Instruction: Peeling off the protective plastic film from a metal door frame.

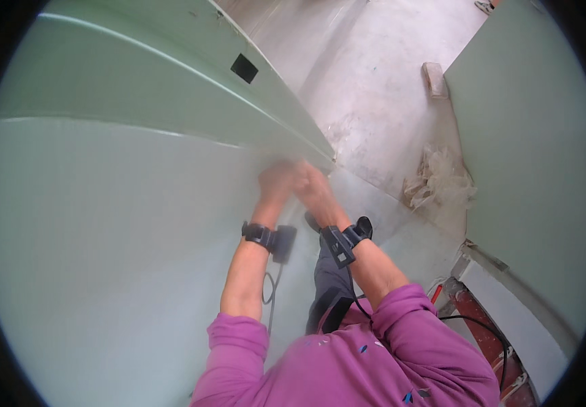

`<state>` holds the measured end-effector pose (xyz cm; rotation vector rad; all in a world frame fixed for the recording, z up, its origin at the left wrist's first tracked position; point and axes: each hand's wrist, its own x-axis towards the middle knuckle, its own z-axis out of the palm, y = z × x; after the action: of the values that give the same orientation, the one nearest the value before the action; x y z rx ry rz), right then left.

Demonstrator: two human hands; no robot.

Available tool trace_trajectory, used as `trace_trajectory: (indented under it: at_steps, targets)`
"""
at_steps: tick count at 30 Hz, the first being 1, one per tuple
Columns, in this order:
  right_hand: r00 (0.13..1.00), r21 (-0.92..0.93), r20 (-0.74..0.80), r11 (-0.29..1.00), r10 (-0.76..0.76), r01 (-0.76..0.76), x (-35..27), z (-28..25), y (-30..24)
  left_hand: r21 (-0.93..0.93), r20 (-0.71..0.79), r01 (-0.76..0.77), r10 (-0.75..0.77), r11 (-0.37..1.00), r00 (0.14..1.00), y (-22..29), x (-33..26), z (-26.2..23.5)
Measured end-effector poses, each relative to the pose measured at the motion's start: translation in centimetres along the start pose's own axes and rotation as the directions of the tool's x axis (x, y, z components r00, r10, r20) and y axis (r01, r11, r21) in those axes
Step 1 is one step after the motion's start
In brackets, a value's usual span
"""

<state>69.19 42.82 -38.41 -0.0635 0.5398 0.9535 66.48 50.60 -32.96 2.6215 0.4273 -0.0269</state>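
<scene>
Left hand: raised in front of the person, pressed against the right hand at the lower corner of the green board; blurred, so how far the fingers are closed, and on what, cannot be told.
Right hand: just right of the left hand, touching it, also blurred; its grip cannot be told either.
Green board: a pale green panel leaning on the left, its long edge running from far left down to the hands.
Wrist bands: black straps, one on each wrist, with thin cables hanging near the body.
Sleeves: magenta, pushed up the forearms.
Floor: bare grey concrete, far and right.
Crumpled plastic: lies on the floor, right of the hands.
</scene>
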Motion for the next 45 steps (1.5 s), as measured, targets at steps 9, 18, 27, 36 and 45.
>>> trace_trajectory:
  at_steps: [9, 18, 27, 36, 45]
  targets:
    - [0.894, -0.393, -0.231, 0.877, -0.384, 0.275, 0.9, 0.0, 1.0, 0.324, 0.011, -0.205, 0.213, 0.924, 0.977, -2.2, 0.6, 1.2]
    - [0.803, -0.609, -0.287, 0.746, -0.523, 0.268, -0.1, 1.8, 0.0, 0.374, 0.009, -0.152, 0.160, 0.915, 0.987, -3.4, 0.6, 2.3]
    - [0.860, -0.719, -0.263, 0.683, -0.438, 0.128, -1.7, 0.8, -2.4, 0.297, -0.017, -0.160, 0.172, 0.942, 0.985, -2.9, 0.5, 2.1]
    - [0.910, -0.639, -0.241, 0.761, -0.336, 0.111, -1.1, 2.2, -0.6, 0.250, -0.040, -0.156, 0.171, 0.956, 0.984, -2.1, 0.6, 1.4]
    - [0.911, -0.603, -0.300, 0.796, -0.281, 0.047, -0.7, 2.7, -1.1, 0.307, -0.015, -0.131, 0.142, 0.943, 0.990, -3.2, 0.7, 2.5]
